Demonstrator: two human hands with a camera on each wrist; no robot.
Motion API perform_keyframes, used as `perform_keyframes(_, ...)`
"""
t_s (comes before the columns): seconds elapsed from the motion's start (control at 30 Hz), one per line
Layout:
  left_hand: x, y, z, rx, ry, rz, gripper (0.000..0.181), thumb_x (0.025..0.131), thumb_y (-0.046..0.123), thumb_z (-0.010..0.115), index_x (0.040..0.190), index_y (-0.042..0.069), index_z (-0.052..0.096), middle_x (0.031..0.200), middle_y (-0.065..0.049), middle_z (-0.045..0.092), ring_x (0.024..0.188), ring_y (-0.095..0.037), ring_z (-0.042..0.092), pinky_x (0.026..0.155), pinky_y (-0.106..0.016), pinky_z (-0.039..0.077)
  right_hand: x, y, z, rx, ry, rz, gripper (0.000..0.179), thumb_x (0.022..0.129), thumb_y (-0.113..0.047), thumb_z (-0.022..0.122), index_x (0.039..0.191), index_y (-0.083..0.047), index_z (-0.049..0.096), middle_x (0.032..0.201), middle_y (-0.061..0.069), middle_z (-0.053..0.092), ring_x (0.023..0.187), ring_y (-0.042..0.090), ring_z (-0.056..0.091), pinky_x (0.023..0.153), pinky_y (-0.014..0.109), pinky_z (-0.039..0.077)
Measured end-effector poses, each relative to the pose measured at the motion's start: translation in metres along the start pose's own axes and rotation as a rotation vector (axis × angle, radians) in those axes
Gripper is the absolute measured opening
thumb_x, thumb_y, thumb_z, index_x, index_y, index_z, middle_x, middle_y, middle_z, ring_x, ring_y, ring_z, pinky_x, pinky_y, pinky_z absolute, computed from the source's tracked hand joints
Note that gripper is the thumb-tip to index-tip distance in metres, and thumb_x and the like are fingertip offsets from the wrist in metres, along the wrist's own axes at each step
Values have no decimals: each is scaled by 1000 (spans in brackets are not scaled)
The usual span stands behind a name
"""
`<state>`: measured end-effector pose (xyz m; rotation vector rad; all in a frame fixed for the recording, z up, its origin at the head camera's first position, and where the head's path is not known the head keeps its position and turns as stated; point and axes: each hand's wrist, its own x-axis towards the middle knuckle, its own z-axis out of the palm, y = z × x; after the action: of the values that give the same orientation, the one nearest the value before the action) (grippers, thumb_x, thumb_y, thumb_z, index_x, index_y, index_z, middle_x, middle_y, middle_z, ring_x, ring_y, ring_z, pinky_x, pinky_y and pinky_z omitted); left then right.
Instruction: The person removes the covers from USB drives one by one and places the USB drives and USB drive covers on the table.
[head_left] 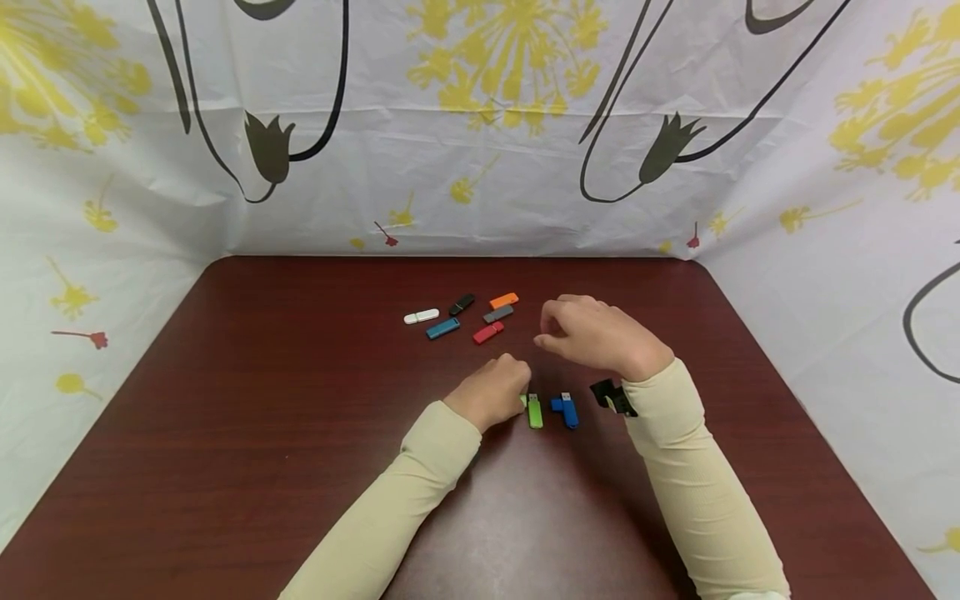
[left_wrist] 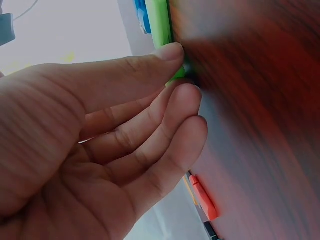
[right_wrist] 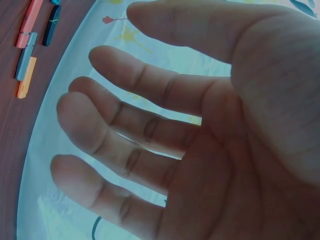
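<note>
A green USB stick (head_left: 535, 412) lies on the table with its metal plug bare, pointing away from me. At its left side, thumb and fingertips of my left hand (head_left: 491, 392) pinch a small green piece that looks like its cap (left_wrist: 177, 74), mostly hidden by the fingers. Just right lies a blue USB stick (head_left: 570, 412), plug bare, with a short blue cap (head_left: 557, 404) beside it. My right hand (head_left: 600, 335) hovers above and beyond the blue stick, fingers loosely bent and nothing in them, as the right wrist view confirms.
Farther back lie several USB sticks: white (head_left: 422, 317), black (head_left: 462, 304), teal-blue (head_left: 443, 328), orange (head_left: 504, 301), grey (head_left: 498, 314) and red (head_left: 488, 332). The dark red-brown table (head_left: 225, 417) meets patterned white sheeting (head_left: 480, 208) at its back and sides.
</note>
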<state>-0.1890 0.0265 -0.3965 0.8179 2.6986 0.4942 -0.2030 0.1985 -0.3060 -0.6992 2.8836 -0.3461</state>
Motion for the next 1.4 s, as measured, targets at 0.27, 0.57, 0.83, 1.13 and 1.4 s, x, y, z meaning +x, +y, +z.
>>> perform_keyframes(0.27,0,3,0,-10,-15,-8,30,100,2,75,73,10,63,61,0,45,55,-12,40,54,-24,37,0,2,0,9,2,-4,15,104,-25,72,105,-9,73,103,6,69,83,19,62,77,41,55)
perform_keyframes(0.57,-2,0,-5,-44,-10,-15,17,98,7,79,82,8,74,68,0,61,60,-11,53,58,-24,45,-1,2,-1,18,2,1,15,104,-24,72,106,-9,73,101,6,69,84,19,62,76,41,56)
perform_keyframes(0.83,-15,-17,-35,-155,65,-55,11,101,16,78,99,6,83,83,-2,74,67,-13,63,67,-28,55,-1,3,-3,15,17,14,16,104,-26,72,108,-10,73,101,5,68,84,20,62,75,42,55)
perform_keyframes(1.13,-47,-41,-79,-171,279,-163,26,107,30,71,116,7,80,101,-5,75,74,-16,61,70,-32,52,5,-3,-5,32,42,-8,17,105,-25,71,112,-10,71,107,7,68,89,22,63,80,45,56)
perform_keyframes(1.4,-73,-53,-104,-155,391,-226,37,110,31,67,135,5,72,136,-13,70,106,-27,70,88,-44,61,16,-11,-3,54,44,-30,27,106,-25,69,128,-9,71,118,9,70,101,25,65,90,49,57)
